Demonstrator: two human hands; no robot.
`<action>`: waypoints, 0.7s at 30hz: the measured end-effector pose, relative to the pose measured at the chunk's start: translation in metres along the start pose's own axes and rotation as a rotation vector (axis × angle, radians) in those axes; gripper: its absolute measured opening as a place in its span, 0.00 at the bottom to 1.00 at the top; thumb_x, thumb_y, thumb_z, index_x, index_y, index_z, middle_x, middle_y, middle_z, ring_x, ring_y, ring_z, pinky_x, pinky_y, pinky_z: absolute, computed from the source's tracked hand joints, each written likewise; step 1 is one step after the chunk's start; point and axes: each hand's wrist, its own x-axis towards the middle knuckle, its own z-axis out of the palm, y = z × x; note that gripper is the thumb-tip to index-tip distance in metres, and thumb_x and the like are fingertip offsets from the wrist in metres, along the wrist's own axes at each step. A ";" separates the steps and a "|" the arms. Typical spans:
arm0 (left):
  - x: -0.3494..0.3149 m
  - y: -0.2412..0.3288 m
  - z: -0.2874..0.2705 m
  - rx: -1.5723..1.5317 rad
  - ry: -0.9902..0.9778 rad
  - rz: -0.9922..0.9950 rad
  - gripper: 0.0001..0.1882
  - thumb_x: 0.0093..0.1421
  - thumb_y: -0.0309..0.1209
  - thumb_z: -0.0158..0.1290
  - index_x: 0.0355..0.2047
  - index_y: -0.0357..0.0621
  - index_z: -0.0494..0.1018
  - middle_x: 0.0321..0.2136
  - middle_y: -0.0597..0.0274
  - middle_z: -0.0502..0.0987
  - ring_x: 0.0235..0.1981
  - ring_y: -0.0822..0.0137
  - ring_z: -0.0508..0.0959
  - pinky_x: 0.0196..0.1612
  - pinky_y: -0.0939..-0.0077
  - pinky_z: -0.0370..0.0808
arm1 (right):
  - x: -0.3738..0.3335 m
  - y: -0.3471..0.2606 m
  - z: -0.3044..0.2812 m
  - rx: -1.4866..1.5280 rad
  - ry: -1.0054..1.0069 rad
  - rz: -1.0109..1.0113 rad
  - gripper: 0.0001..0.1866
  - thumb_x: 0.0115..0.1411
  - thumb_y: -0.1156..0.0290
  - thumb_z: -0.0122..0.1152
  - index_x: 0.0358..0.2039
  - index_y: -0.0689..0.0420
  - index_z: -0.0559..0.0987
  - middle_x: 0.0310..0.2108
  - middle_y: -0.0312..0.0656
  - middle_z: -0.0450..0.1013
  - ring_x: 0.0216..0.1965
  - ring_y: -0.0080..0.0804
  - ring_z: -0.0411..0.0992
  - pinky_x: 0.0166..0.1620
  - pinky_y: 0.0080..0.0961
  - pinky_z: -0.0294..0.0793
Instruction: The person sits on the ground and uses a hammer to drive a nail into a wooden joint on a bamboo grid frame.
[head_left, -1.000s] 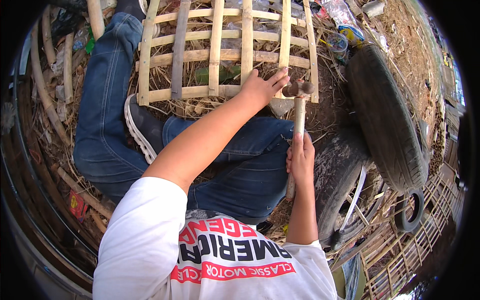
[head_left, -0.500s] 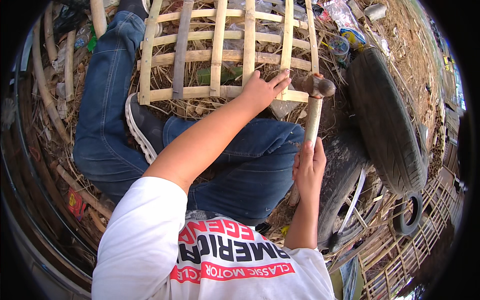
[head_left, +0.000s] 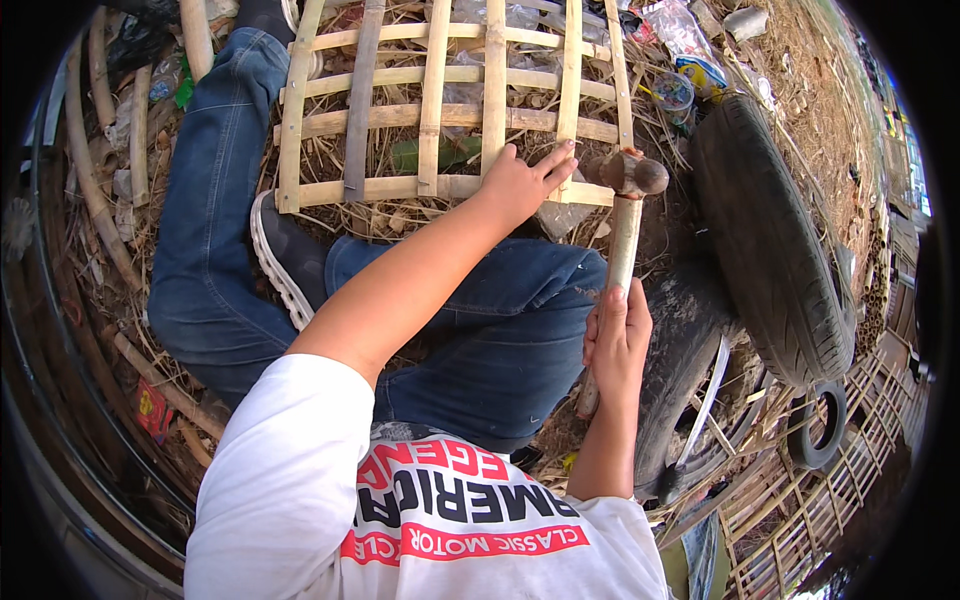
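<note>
Close by lattice (head_left: pixel 432 110) corner, hammer (head_left: pixel 622 240) in right hand (head_left: pixel 622 340), gap before tyre (head_left: pixel 775 240).

Ground (head_left: pixel 800 110): brown, littered around you | tyres (head_left: pixel 775 240): to your right | poles (head_left: pixel 140 140): to your left | light: bright daylight

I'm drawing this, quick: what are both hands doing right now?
Left hand: at the mostly pale bamboo-strip lattice; whether it's gripping can't be told.
Right hand: closed, holding the pale-handled, rusty metal-headed hammer.
</note>
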 end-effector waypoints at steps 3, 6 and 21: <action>0.001 0.001 -0.001 -0.013 -0.046 -0.001 0.36 0.59 0.26 0.48 0.69 0.53 0.52 0.73 0.62 0.39 0.25 0.67 0.81 0.44 0.61 0.68 | 0.013 0.026 0.004 -0.054 0.023 -0.053 0.19 0.71 0.53 0.42 0.32 0.55 0.66 0.15 0.30 0.58 0.10 0.14 0.55 0.12 0.14 0.56; 0.007 0.005 -0.012 -0.028 -0.181 -0.010 0.36 0.63 0.26 0.43 0.70 0.59 0.46 0.73 0.66 0.36 0.28 0.66 0.82 0.50 0.60 0.66 | 0.023 0.039 0.005 -0.111 -0.031 0.144 0.18 0.72 0.54 0.43 0.32 0.55 0.66 0.15 0.30 0.58 0.10 0.15 0.55 0.12 0.14 0.56; 0.004 0.002 -0.003 -0.073 -0.058 -0.006 0.34 0.61 0.25 0.46 0.68 0.53 0.53 0.73 0.63 0.38 0.26 0.65 0.81 0.48 0.57 0.68 | 0.022 0.037 0.003 -0.032 -0.011 0.094 0.18 0.71 0.54 0.43 0.35 0.56 0.67 0.15 0.30 0.59 0.10 0.14 0.56 0.12 0.14 0.56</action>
